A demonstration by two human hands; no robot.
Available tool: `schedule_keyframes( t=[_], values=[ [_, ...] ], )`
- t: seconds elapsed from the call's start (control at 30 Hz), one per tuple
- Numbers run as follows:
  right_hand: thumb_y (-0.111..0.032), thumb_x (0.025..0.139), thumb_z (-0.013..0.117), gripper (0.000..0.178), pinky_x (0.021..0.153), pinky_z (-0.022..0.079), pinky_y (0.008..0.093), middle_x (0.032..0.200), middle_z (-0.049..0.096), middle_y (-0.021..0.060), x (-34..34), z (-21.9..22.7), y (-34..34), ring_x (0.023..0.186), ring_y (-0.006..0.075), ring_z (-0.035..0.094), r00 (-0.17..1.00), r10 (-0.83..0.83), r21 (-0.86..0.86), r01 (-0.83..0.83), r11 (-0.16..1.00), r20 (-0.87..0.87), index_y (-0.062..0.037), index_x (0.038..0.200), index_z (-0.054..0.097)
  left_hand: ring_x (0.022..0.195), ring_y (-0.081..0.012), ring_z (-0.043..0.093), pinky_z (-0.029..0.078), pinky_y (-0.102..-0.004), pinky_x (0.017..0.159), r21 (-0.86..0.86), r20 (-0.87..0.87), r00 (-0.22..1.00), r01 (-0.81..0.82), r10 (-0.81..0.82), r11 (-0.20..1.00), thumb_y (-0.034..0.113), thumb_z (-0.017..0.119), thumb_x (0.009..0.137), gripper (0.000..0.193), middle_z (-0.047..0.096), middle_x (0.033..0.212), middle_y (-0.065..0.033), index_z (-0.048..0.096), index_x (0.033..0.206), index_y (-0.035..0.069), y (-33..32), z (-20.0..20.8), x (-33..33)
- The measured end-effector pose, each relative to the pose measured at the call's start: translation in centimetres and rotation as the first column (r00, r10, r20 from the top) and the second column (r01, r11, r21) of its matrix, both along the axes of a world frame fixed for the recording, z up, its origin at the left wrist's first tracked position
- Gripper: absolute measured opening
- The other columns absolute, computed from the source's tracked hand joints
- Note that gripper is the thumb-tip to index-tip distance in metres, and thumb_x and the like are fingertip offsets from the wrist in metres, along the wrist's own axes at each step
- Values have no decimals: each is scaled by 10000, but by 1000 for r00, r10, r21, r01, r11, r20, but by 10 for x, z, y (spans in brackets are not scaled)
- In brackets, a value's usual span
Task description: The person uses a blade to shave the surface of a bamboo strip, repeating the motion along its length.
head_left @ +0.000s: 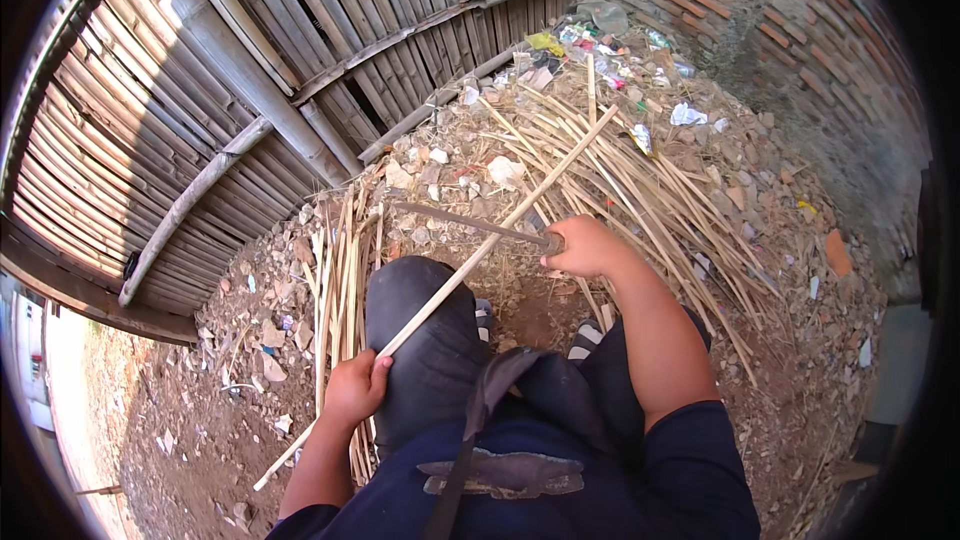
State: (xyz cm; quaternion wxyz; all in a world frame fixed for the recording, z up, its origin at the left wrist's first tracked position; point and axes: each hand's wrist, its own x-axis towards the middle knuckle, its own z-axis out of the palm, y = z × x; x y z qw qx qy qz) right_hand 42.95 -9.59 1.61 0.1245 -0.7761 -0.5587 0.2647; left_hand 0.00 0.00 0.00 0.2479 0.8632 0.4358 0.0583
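Observation:
A long pale bamboo strip slants across my left knee, its far end up over the pile ahead and its near end low at the left. My left hand is closed around the strip's lower part, beside the knee. In my right hand is the handle of a long knife, gripped in front of the right knee. Its dark, narrow blade points left and crosses the strip. Whether blade and strip touch, I cannot tell.
Ahead and right lies a loose pile of bamboo strips; a smaller bundle lies left of my knee. Stones and litter cover the ground. A bamboo slat wall stands at the far left, a brick wall at the far right.

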Motion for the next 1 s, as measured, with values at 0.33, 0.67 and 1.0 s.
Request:
schedule_keyframes(
  t=[0.33, 0.67, 1.0],
  values=[
    [-322, 818, 760, 384, 877, 560, 471, 989, 738, 201, -7, -2, 7, 991, 388, 704, 985, -172, 53, 170, 984, 30, -79, 1115, 741, 666, -478, 626, 477, -553, 615, 59, -48, 999, -22, 25, 998, 378, 625, 1011, 418, 619, 662, -225, 567, 777, 36, 4, 1, 4],
    [-309, 809, 786, 429, 882, 550, 456, 1019, 734, 241, 16, -16, 5, 969, 404, 704, 957, -291, 187, 288, 939, -16, -23, 1126, 740, 643, -472, 617, 468, -541, 597, 45, 27, 1000, -12, 11, 999, 359, 646, 1003, 405, 607, 646, -220, 560, 771, 38, 2, -4, 4],
    [-331, 819, 776, 408, 863, 548, 479, 979, 731, 215, -21, 22, -1, 961, 400, 694, 995, -95, -25, 96, 995, 11, -62, 1124, 739, 703, -488, 634, 484, -559, 643, -8, -14, 999, -33, 33, 999, 386, 627, 1010, 413, 636, 692, -235, 579, 795, 37, 2, -2, -1]
  ],
)
